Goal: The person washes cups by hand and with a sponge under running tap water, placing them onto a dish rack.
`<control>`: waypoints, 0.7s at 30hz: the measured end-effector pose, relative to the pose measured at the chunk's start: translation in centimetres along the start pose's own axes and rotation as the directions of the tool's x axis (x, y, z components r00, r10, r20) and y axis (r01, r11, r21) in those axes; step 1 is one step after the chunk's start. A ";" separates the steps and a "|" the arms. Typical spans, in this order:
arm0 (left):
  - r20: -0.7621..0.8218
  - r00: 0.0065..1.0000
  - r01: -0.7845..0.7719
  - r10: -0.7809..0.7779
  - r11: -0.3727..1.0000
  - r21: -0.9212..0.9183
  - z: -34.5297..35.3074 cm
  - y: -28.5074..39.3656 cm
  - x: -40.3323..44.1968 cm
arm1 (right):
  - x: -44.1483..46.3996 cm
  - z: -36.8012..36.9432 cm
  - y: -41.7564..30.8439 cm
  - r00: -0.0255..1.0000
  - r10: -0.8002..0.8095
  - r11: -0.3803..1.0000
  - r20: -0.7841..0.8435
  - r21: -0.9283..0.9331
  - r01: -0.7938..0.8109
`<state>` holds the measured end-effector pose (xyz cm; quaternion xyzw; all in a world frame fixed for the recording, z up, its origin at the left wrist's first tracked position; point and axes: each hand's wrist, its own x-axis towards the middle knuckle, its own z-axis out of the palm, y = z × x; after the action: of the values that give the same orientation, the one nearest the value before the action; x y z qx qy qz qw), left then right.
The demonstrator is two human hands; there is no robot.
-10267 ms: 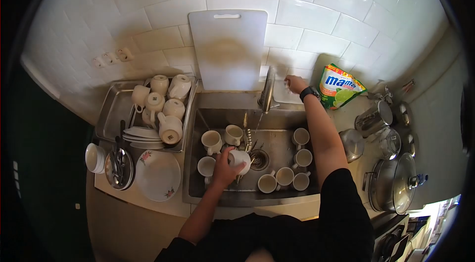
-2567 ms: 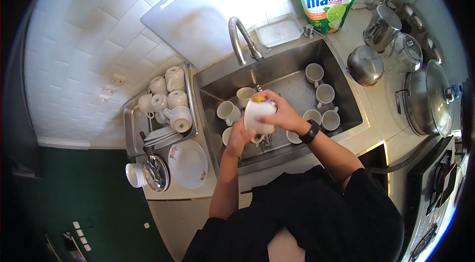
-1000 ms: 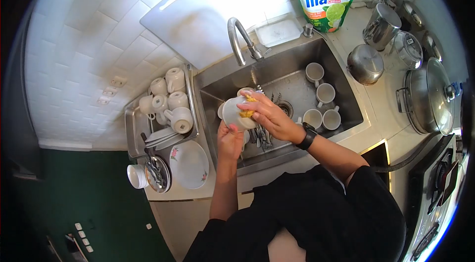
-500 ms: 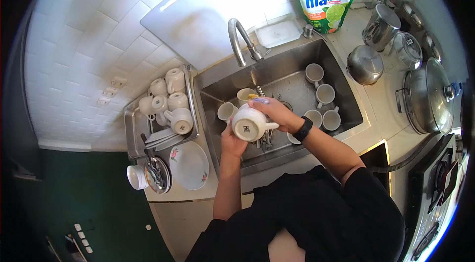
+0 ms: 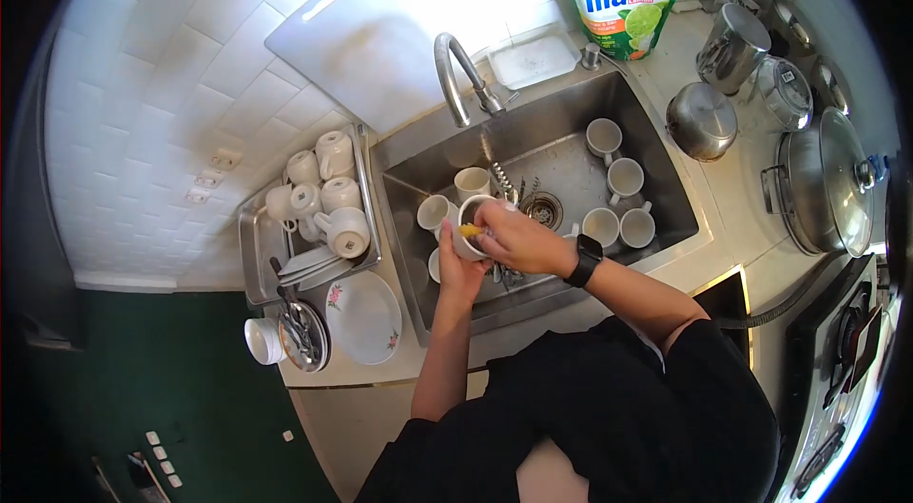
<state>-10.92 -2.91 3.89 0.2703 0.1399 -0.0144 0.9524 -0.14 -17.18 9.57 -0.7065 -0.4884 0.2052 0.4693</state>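
My left hand is wrapped around a white mug above the left part of the sink. The mug's opening faces up and toward my right hand, whose fingers reach over the rim and press a yellow sponge at the mug's inside. The sponge is mostly covered by the fingers. Close by on the sink floor stand a white cup and another cup. Cutlery lies under my hands, partly hidden. Several white mugs stand along the right side of the basin.
A faucet arches over the sink's back edge. On the left, a metal tray carries upturned mugs, beside a floral plate. A detergent pouch, a steel pot and a large lidded pot stand behind and right.
The mug has turned from base toward me to opening up. My right hand has moved from its outer side to the inside with the sponge. My left hand keeps hold.
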 end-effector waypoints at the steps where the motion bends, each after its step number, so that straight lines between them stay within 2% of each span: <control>1: -0.140 0.987 -0.066 0.076 0.995 0.074 1.7 -0.1 0.0 | -0.1 0.1 -0.1 0.991 -0.118 0.985 -0.057 -0.137 0.110; 3: -0.389 0.885 -0.167 0.255 0.955 0.246 5.0 -0.2 0.1 | -0.3 0.5 -0.6 0.921 -0.372 0.862 -0.113 -0.411 0.298; 6: -0.349 0.884 -0.247 0.311 0.944 0.218 4.5 0.7 -0.1 | -1.7 0.9 -3.1 0.973 -0.220 0.955 -0.074 -0.221 0.199; 7: -0.285 0.852 -0.297 0.440 0.853 0.429 5.0 0.8 -0.2 | -1.8 2.1 -2.8 0.968 -0.205 0.971 -0.147 -0.158 0.182; 9: -0.145 0.795 -0.357 0.589 0.647 0.673 5.2 0.3 -0.3 | -1.0 3.0 -2.1 0.967 -0.145 0.978 -0.211 0.116 0.172; 10: -0.054 0.763 -0.379 0.645 0.513 0.770 5.3 0.2 -0.2 | -0.6 2.9 -2.0 0.964 -0.113 0.953 -0.240 0.250 0.173; 11: 0.050 0.701 -0.388 0.711 0.322 0.863 4.5 0.0 0.0 | -0.5 2.3 -2.0 0.980 -0.034 0.943 -0.197 0.318 0.097; 13: -0.043 0.765 -0.353 0.643 0.474 0.807 7.0 0.1 -0.9 | -0.7 0.4 -3.4 0.989 0.120 0.892 -0.091 0.446 -0.067; 14: -0.089 0.792 -0.331 0.604 0.548 0.768 7.9 -0.1 -1.2 | -0.5 0.4 -3.0 0.985 0.140 0.901 -0.099 0.426 -0.086; 16: -0.116 0.826 -0.393 0.552 0.710 0.584 7.1 -0.7 -0.9 | -0.1 0.5 -2.2 0.978 0.174 0.917 -0.119 0.380 -0.116; 17: -0.119 0.844 -0.413 0.523 0.775 0.479 6.8 -0.7 -0.6 | 0.0 0.3 -2.2 0.985 0.087 0.962 -0.152 0.269 -0.044; 19: -0.231 0.955 -0.128 0.184 0.963 0.236 6.8 0.2 -0.9 | -0.2 0.0 -2.5 0.979 -0.083 0.995 -0.185 0.042 0.092; 20: -0.254 0.967 0.031 -0.005 0.995 0.098 6.8 0.7 -1.2 | -0.4 0.0 -2.3 0.973 -0.159 0.987 -0.165 -0.055 0.152; 21: -0.155 0.980 0.142 -0.127 0.985 0.095 7.7 1.4 -1.6 | -0.5 -0.1 -2.1 0.963 -0.232 0.966 -0.136 -0.152 0.211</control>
<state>-10.36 -5.79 11.31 0.3105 0.2273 -0.0661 0.9206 -1.30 -17.51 11.32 -0.6913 -0.5399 0.0630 0.4760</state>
